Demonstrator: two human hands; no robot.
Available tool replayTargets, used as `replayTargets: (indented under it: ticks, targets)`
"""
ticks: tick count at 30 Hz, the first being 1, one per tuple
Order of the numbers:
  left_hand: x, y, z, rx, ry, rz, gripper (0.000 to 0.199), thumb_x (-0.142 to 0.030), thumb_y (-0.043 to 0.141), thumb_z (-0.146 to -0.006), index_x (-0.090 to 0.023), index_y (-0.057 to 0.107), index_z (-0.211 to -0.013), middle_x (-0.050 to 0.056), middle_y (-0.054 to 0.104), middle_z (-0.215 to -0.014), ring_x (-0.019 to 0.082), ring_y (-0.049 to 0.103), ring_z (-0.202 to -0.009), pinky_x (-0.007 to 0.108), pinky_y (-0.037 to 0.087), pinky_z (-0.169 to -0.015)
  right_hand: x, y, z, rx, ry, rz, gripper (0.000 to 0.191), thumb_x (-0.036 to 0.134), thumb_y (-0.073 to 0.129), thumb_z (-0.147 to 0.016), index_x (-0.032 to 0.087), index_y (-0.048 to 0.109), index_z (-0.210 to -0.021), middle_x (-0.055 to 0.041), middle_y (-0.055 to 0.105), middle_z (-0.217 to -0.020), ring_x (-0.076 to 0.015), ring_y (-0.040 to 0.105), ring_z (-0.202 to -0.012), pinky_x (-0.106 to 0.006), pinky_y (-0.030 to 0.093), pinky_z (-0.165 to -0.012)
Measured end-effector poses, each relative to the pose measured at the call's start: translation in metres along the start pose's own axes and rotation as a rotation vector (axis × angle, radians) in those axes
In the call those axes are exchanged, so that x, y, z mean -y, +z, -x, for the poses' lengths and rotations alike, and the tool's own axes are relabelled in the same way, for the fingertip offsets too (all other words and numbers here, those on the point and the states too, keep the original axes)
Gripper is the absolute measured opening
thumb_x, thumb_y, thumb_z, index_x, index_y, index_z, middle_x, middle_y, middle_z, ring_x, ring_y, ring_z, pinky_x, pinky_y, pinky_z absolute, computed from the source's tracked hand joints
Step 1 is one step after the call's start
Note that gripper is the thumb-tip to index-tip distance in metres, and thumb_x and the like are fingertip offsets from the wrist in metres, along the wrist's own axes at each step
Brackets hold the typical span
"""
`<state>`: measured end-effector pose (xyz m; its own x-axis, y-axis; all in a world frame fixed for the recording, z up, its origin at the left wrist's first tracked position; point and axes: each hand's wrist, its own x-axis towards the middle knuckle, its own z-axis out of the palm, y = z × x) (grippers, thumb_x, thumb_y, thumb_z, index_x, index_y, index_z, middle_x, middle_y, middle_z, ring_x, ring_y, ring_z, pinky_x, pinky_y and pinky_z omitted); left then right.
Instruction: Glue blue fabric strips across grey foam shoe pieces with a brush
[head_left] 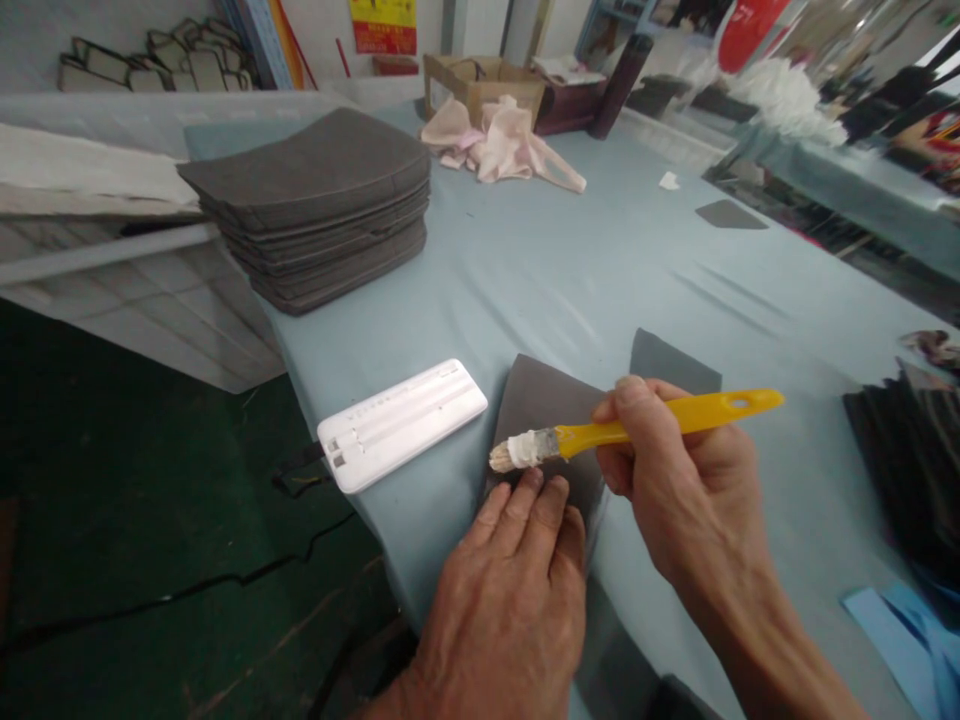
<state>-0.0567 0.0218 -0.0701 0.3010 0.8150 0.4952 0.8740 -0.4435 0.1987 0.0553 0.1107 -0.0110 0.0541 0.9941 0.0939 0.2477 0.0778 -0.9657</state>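
On the far left of the counter (525,280), which is covered in pale blue cloth, sits a tall stack of dark grey curved foam panels (315,200). Behind it, a heap of pale pink fabric (499,140) lies in front of a brown cardboard box (480,80). Nearer me, a flat white plastic slab (401,425) lies just beside the piece in front of me, a dark grey foam sheet (540,420) near the counter's edge. My left grip (502,610) is wide and flat, its fingers (529,510) spread and pressing that sheet down without closing on anything. My right grip (675,470) is narrow, holding a yellow plastic-handled brush (592,432) like a pencil. Its whitened bristles (514,452) sit over the sheet, right by my left fingers; I cannot tell whether they touch it. A second grey piece (675,362) shows behind my right grip, and a pile of black sheets (907,450) lies at the far right.
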Motion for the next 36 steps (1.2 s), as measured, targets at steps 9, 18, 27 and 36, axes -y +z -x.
replayTargets:
  ticks: [9,18,27,36]
  targets:
    - [0.001,0.002,0.003,-0.006,-0.029,0.039,0.039,-0.025,0.039,-0.110,-0.015,0.073,-0.125,0.007,0.076,-0.137,0.020,0.069,-0.130,0.034,0.048,-0.115,-0.011,-0.014,-0.001,0.078,-0.005,0.013,0.044,0.063,0.075,-0.096,0.021,0.069,-0.084,0.0030,0.057,-0.054,-0.0098,0.049,-0.046,-0.019,0.042,-0.043]
    - [0.003,0.004,0.004,-0.011,-0.020,0.072,0.036,-0.029,0.043,-0.109,-0.014,0.071,-0.127,0.007,0.075,-0.137,0.022,0.069,-0.132,0.035,0.049,-0.115,-0.026,-0.031,-0.005,0.279,0.132,-0.161,0.042,0.061,0.081,-0.092,0.021,0.073,-0.088,0.0040,0.051,-0.060,-0.0084,0.044,-0.051,-0.018,0.040,-0.045]
    - [0.003,0.005,0.007,-0.006,-0.017,0.080,0.036,-0.027,0.043,-0.109,-0.014,0.069,-0.130,0.008,0.073,-0.142,0.022,0.066,-0.135,0.036,0.046,-0.118,-0.014,-0.023,-0.001,0.196,0.128,-0.088,0.053,0.066,0.084,-0.086,0.018,0.066,-0.072,0.0049,0.045,-0.053,-0.0067,0.038,-0.044,-0.017,0.033,-0.039]
    - [0.003,0.006,0.009,-0.022,-0.031,0.111,0.033,-0.028,0.048,-0.108,-0.015,0.070,-0.129,0.007,0.074,-0.140,0.022,0.066,-0.135,0.036,0.043,-0.120,-0.008,-0.017,-0.005,0.232,0.121,0.061,0.059,0.067,0.080,-0.087,0.019,0.057,-0.061,0.0025,0.047,-0.050,-0.0084,0.041,-0.042,-0.019,0.033,-0.036]
